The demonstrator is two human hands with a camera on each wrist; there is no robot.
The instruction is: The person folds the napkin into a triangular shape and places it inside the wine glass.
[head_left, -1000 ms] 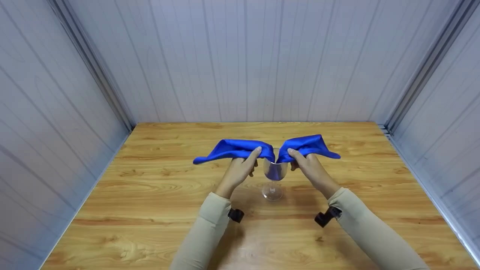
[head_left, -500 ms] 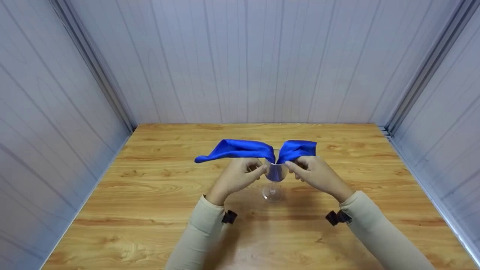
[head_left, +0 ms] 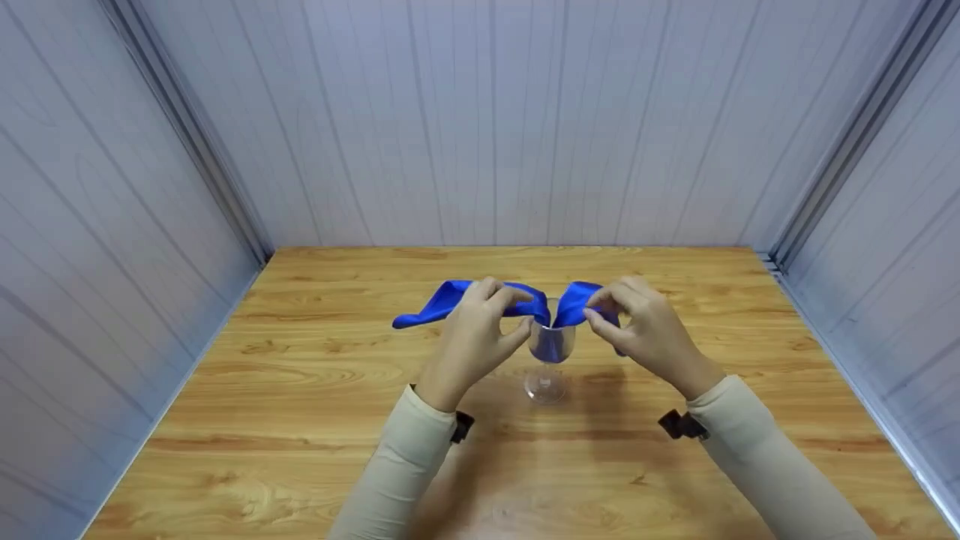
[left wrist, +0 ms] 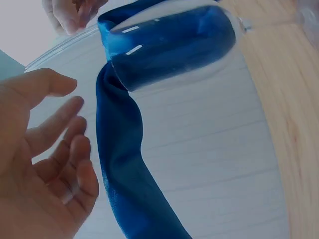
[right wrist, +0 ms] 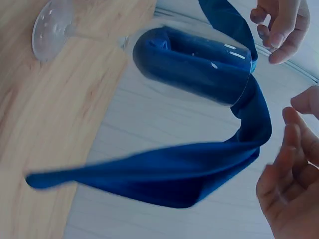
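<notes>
A stemmed wine glass [head_left: 551, 346] stands upright on the table. A blue satin cloth [right wrist: 194, 67] is tucked into its bowl, and both ends spill over the rim to either side. Left of the glass, my left hand [left wrist: 50, 149] hovers by the cloth's left end with fingers loosely bent and nothing held. On the other side my right hand [right wrist: 294, 174] hangs near the right end, thumb and fingers apart from the fabric in the right wrist view. In the head view the hands hide parts of both cloth ends.
The wood-grain table [head_left: 300, 450] reaches back to a pale panelled wall [head_left: 480, 135]. Similar panels rise at the left and right. A small black camera [head_left: 682, 425] sits at each wrist.
Both hands have let go of the cloth, dipped beside the glass bowl, then risen again over the cloth ends. The right end now droops downward; the glass has stayed in place.
</notes>
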